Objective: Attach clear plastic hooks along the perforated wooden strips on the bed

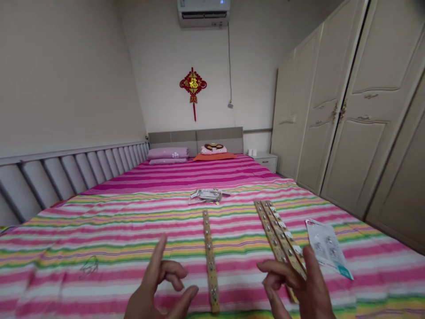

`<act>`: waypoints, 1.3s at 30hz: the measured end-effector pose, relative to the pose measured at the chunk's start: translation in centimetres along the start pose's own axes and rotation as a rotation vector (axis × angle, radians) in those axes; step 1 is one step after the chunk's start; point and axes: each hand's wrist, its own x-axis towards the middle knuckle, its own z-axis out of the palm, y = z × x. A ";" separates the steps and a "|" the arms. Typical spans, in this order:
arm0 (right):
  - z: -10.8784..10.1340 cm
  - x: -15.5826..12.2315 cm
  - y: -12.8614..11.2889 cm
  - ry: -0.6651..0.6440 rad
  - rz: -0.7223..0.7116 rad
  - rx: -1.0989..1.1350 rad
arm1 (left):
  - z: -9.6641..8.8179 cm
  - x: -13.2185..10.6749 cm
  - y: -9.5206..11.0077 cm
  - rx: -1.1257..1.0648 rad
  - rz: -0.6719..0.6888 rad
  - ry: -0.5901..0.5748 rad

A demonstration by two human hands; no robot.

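Both hands are raised above a striped bedspread (109,221). My left hand (159,283) is open, its index finger stretched up and the others loosely bent, with nothing in it. Just to its right lies a narrow tan strip (209,254) with a row of small metal pieces along it, like hooks. My right hand (297,283), also open and holding nothing, covers the near part of two more tan strips (274,241) lying side by side. White pieces line the rightmost of these. Whether the right hand touches them I cannot tell. A blister pack (327,248) with metal pieces lies farther right.
Beyond the single strip lies a clear plastic packet (208,195). A thin tangle of thread or wire (89,266) is on the left. Folded bedding (168,154) rests by the headboard (172,137). A wardrobe (352,115) stands right; a padded rail (73,170) borders the left.
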 end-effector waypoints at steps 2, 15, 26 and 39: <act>0.2 0.9 -0.5 0.005 -0.124 -0.059 | 0.1 0.7 1.9 -0.020 0.028 0.096; 2.8 -1.8 9.7 -0.374 0.206 -0.383 | 5.6 -0.4 -5.5 0.155 -0.306 -0.172; 6.3 -5.6 11.5 -0.549 0.313 -0.398 | 7.2 -0.9 -7.0 0.175 -0.407 -0.322; 12.4 -10.4 12.3 -0.633 0.524 -0.652 | 8.6 -7.4 -12.9 -0.032 -0.543 -0.274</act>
